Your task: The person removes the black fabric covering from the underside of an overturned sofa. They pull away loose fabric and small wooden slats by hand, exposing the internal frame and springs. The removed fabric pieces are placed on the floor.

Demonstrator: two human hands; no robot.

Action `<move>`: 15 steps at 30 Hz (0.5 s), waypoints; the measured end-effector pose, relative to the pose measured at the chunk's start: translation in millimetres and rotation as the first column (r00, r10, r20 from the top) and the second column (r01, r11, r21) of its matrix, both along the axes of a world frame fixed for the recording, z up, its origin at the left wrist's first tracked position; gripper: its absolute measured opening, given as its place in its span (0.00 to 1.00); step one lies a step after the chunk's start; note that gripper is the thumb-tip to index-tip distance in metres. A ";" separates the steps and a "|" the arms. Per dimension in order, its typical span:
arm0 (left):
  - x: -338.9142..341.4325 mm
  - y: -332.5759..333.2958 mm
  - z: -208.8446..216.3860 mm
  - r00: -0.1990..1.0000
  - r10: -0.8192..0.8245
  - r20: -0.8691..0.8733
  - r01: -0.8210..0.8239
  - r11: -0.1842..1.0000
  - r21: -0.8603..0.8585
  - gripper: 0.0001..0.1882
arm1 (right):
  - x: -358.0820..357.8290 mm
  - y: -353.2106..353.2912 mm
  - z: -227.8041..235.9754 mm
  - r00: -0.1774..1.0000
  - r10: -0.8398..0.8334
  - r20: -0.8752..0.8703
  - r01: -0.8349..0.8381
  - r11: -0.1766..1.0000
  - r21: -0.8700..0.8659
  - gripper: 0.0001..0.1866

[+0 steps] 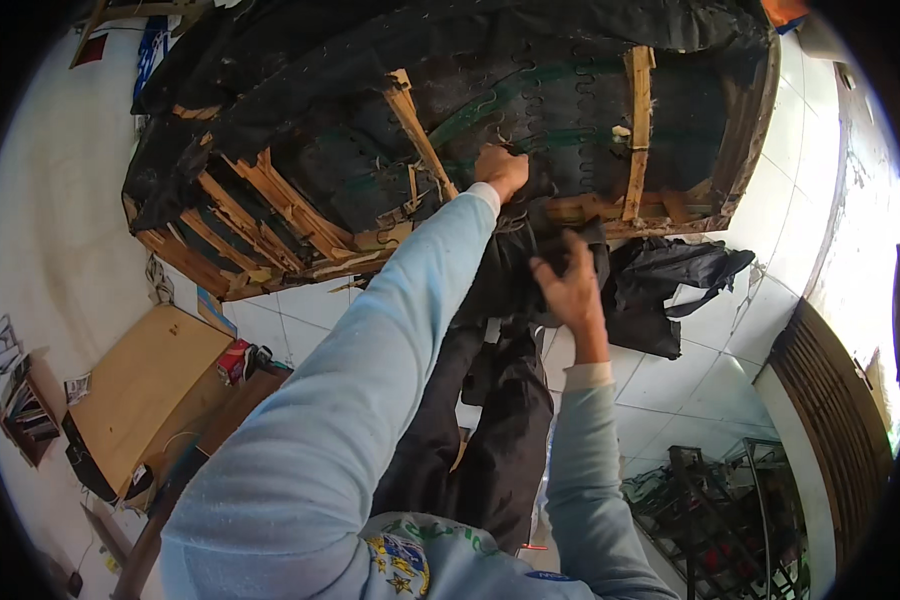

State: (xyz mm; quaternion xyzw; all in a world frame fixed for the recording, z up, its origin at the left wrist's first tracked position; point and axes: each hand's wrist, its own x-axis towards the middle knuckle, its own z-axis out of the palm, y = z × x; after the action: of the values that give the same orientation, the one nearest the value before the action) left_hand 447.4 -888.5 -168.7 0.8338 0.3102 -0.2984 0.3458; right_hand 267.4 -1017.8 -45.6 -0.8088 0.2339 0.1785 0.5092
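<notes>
An upturned sofa frame (638, 130) with bare wooden slats fills the far side. Wavy metal springs (530, 95) and green straps (570, 135) show against its dark lining. My left hand (502, 172) is closed in a fist over the inside of the frame, above its near rail; whatever it may grip is hidden. Nearer to me and to the right, my right hand (575, 285) has its fingers apart and is slightly blurred. It holds nothing I can see and is beside black fabric (505, 275) hanging from the near rail.
Torn black cloth (660, 290) hangs at the right over the white tiled floor (705, 375). A brown board (140, 390) stands to the left. At the lower right are a dark metal rack (740, 500) and a slatted brown panel (830, 420).
</notes>
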 end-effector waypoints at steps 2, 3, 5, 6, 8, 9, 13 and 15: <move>-10.4 21.5 -10.9 0.999 -0.048 0.026 0.047 0.999 0.006 0.36 | 12.0 -9.1 -11.3 0.971 0.105 0.215 -0.101 0.994 -0.028 0.41; -10.5 29.9 -11.7 0.988 -0.156 0.017 0.155 0.987 0.033 0.43 | 24.5 -11.7 -10.4 0.931 0.165 0.326 -0.157 0.986 -0.051 0.40; -13.6 38.6 -17.6 0.991 -0.120 0.052 0.119 0.992 0.031 0.42 | 50.4 -6.4 -2.3 0.867 0.275 0.416 -0.248 0.962 -0.119 0.43; -17.4 38.2 -16.7 0.992 -0.109 0.065 0.108 0.994 0.021 0.42 | 59.8 -1.1 0.4 0.849 0.384 0.364 -0.331 0.922 -0.201 0.41; -15.2 33.0 -8.7 0.992 -0.120 0.024 0.119 0.993 0.026 0.42 | 78.4 3.9 -5.6 0.783 0.575 0.235 -0.486 0.803 -0.345 0.38; -9.9 27.8 -0.5 0.991 -0.131 0.008 0.131 0.991 0.028 0.42 | 86.6 2.2 -11.8 0.688 0.699 0.198 -0.534 0.672 -0.513 0.22; -8.5 17.9 12.5 0.994 -0.111 -0.004 0.111 0.994 0.024 0.43 | 90.9 -11.4 -13.9 0.697 0.702 0.150 -0.550 0.656 -0.517 0.09; -16.2 45.7 -13.8 0.987 -0.146 0.062 0.134 0.977 0.167 0.43 | 59.0 -2.1 34.3 0.378 0.915 0.140 -0.766 0.394 -0.508 0.09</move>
State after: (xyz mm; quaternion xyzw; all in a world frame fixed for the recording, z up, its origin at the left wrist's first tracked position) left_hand 431.2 -842.9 -182.4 0.8895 0.2609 -0.2645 0.2660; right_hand 326.4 -1019.9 -11.2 -0.9058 -0.3016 0.2013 0.2194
